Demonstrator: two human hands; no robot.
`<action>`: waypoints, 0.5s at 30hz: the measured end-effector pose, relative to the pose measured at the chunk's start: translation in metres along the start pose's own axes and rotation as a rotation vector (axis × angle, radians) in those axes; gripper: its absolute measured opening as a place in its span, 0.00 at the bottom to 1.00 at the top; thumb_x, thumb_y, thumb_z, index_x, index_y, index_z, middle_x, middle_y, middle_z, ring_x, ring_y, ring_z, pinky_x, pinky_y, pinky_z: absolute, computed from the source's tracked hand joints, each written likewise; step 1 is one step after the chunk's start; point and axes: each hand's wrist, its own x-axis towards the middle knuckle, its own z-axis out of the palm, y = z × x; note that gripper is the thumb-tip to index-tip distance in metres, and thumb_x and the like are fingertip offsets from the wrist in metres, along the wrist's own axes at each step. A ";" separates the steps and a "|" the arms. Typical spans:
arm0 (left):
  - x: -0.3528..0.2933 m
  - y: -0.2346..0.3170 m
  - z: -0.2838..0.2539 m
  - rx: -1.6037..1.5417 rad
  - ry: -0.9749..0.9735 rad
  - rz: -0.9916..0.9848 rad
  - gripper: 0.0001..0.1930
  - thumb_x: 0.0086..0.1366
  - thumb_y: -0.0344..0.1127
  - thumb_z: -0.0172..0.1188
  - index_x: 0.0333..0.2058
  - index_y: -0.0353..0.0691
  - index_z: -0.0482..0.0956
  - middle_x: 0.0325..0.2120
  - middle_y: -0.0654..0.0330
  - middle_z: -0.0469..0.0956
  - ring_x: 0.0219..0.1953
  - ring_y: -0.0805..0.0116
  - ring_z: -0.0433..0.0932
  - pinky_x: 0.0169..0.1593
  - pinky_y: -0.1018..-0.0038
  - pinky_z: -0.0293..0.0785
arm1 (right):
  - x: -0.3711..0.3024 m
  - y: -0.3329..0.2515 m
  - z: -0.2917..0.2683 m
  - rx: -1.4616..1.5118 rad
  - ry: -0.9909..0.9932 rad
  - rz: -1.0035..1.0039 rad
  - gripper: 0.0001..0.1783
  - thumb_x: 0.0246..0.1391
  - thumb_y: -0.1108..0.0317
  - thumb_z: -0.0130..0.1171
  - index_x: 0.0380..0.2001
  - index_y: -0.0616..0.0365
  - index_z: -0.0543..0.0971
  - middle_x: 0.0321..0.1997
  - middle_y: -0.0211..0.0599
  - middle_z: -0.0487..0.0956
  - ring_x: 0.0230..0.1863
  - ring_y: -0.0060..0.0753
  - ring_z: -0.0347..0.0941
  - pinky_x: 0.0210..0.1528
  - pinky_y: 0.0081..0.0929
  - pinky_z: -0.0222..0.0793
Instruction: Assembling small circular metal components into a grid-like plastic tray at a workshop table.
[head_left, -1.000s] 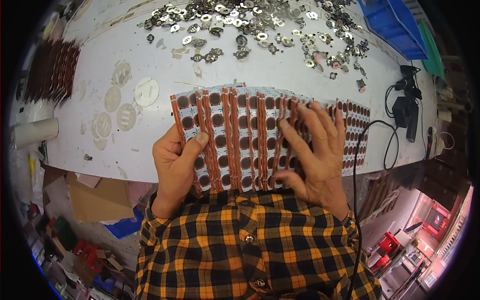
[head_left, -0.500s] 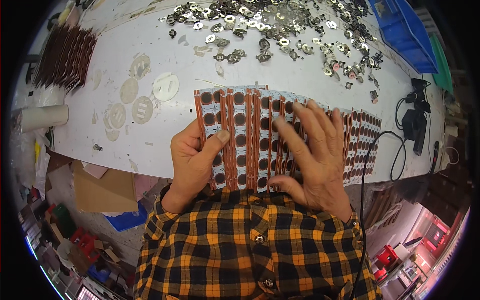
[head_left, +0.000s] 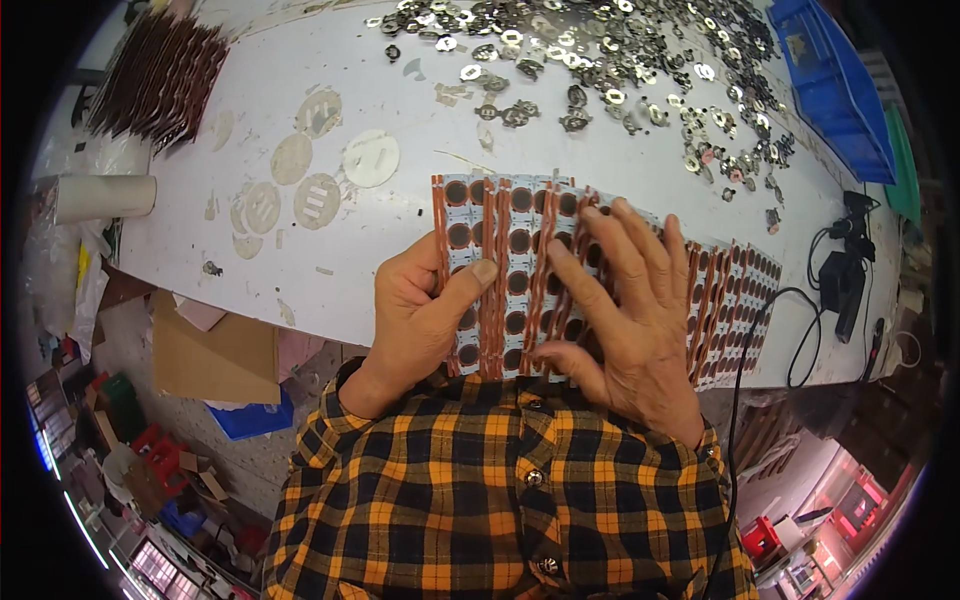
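Your left hand (head_left: 425,305) pinched the fanned patch strips (head_left: 510,275); your right hand (head_left: 625,310) lay flat, fingers spread, atop them.

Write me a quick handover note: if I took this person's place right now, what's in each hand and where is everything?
Left hand: grips the left end of the fanned strips of round brown patches, thumb on top.
Right hand: flat on the fan, fingers spread.
The fan lies at the near edge of the white table.
Another stack of strips sits far left; metal washers are scattered at the far side.
Done or left: cannot tell.
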 end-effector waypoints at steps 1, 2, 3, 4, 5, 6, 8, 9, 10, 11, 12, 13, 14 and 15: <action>-0.001 -0.002 -0.004 0.017 -0.056 0.000 0.14 0.74 0.27 0.60 0.55 0.31 0.81 0.35 0.66 0.85 0.31 0.88 0.74 0.34 0.84 0.71 | 0.000 0.000 0.000 0.006 0.000 -0.010 0.46 0.58 0.25 0.55 0.69 0.46 0.76 0.76 0.45 0.66 0.79 0.54 0.55 0.81 0.65 0.38; 0.000 -0.002 -0.004 0.001 -0.064 -0.014 0.14 0.75 0.27 0.59 0.55 0.30 0.80 0.38 0.63 0.86 0.35 0.86 0.78 0.39 0.83 0.75 | 0.000 -0.001 0.000 0.029 -0.009 0.008 0.46 0.58 0.25 0.55 0.69 0.45 0.76 0.77 0.45 0.65 0.80 0.54 0.55 0.81 0.65 0.37; 0.000 -0.001 -0.003 0.000 -0.056 -0.012 0.14 0.75 0.27 0.59 0.55 0.30 0.80 0.38 0.63 0.86 0.35 0.86 0.78 0.39 0.83 0.75 | 0.001 -0.002 0.000 0.051 -0.018 0.025 0.47 0.57 0.25 0.55 0.69 0.45 0.76 0.77 0.44 0.65 0.80 0.54 0.55 0.81 0.66 0.37; 0.000 0.001 0.000 -0.012 -0.056 0.005 0.14 0.75 0.27 0.58 0.56 0.30 0.80 0.40 0.62 0.86 0.37 0.85 0.79 0.41 0.82 0.76 | 0.004 -0.005 0.000 0.058 -0.021 0.015 0.47 0.57 0.25 0.56 0.69 0.46 0.75 0.77 0.45 0.65 0.80 0.55 0.54 0.80 0.66 0.37; 0.000 0.003 0.001 -0.026 -0.060 0.021 0.14 0.75 0.26 0.58 0.56 0.30 0.80 0.41 0.61 0.86 0.39 0.84 0.80 0.43 0.81 0.78 | 0.006 -0.007 0.001 0.058 -0.023 0.012 0.47 0.57 0.25 0.56 0.69 0.46 0.75 0.77 0.45 0.65 0.80 0.55 0.54 0.80 0.66 0.37; 0.000 0.002 0.000 -0.014 -0.061 0.028 0.14 0.75 0.26 0.57 0.56 0.29 0.80 0.41 0.60 0.86 0.40 0.83 0.80 0.43 0.81 0.78 | 0.008 -0.008 0.002 0.050 -0.039 -0.037 0.47 0.57 0.25 0.56 0.69 0.46 0.75 0.77 0.45 0.65 0.80 0.55 0.54 0.80 0.67 0.37; 0.001 0.000 -0.004 -0.023 -0.082 0.030 0.14 0.75 0.26 0.57 0.56 0.29 0.79 0.42 0.60 0.86 0.41 0.82 0.81 0.44 0.80 0.79 | 0.010 -0.009 0.002 0.039 -0.062 -0.080 0.48 0.56 0.27 0.58 0.70 0.48 0.75 0.76 0.47 0.65 0.79 0.55 0.55 0.80 0.67 0.36; 0.001 -0.001 -0.006 -0.030 -0.107 0.031 0.14 0.75 0.26 0.57 0.56 0.29 0.79 0.44 0.59 0.86 0.42 0.81 0.81 0.45 0.79 0.79 | 0.010 -0.008 0.003 0.042 -0.065 -0.088 0.48 0.56 0.27 0.58 0.70 0.48 0.75 0.76 0.47 0.65 0.79 0.55 0.55 0.80 0.67 0.36; 0.001 -0.001 -0.006 -0.030 -0.098 0.032 0.14 0.75 0.26 0.57 0.56 0.29 0.79 0.44 0.59 0.86 0.42 0.81 0.81 0.45 0.79 0.79 | 0.009 -0.007 0.003 0.034 -0.058 -0.059 0.47 0.56 0.27 0.58 0.70 0.48 0.75 0.76 0.47 0.65 0.80 0.55 0.55 0.80 0.67 0.37; 0.000 0.000 -0.003 -0.054 -0.099 0.037 0.14 0.75 0.25 0.57 0.56 0.29 0.79 0.44 0.59 0.86 0.42 0.81 0.81 0.46 0.79 0.80 | 0.008 -0.007 0.002 0.024 -0.049 -0.028 0.47 0.56 0.27 0.59 0.70 0.48 0.75 0.76 0.47 0.65 0.80 0.55 0.54 0.80 0.67 0.37; -0.001 0.001 -0.002 -0.077 -0.099 0.042 0.14 0.75 0.25 0.57 0.56 0.29 0.79 0.45 0.59 0.86 0.43 0.81 0.82 0.47 0.79 0.80 | 0.008 -0.007 0.003 0.024 -0.038 -0.037 0.47 0.56 0.29 0.60 0.69 0.50 0.75 0.76 0.47 0.66 0.80 0.55 0.55 0.80 0.67 0.38; -0.002 0.003 -0.002 -0.078 -0.090 0.045 0.14 0.75 0.25 0.57 0.56 0.29 0.79 0.45 0.59 0.86 0.43 0.81 0.82 0.47 0.79 0.80 | 0.008 -0.008 0.003 0.026 -0.041 -0.046 0.47 0.56 0.29 0.60 0.69 0.50 0.75 0.76 0.47 0.66 0.80 0.55 0.55 0.80 0.67 0.38; -0.002 0.004 -0.002 -0.064 -0.098 0.027 0.14 0.75 0.25 0.57 0.56 0.29 0.78 0.46 0.58 0.86 0.43 0.80 0.82 0.47 0.79 0.81 | 0.008 -0.009 0.004 0.043 -0.030 -0.046 0.47 0.56 0.30 0.60 0.68 0.52 0.76 0.75 0.47 0.66 0.79 0.56 0.55 0.80 0.67 0.38; -0.002 0.005 -0.003 -0.049 -0.105 0.009 0.14 0.75 0.25 0.58 0.56 0.28 0.78 0.46 0.58 0.86 0.44 0.80 0.82 0.48 0.79 0.81 | 0.009 -0.009 0.004 0.062 -0.019 -0.047 0.46 0.56 0.31 0.61 0.66 0.54 0.76 0.75 0.47 0.67 0.79 0.56 0.56 0.80 0.67 0.39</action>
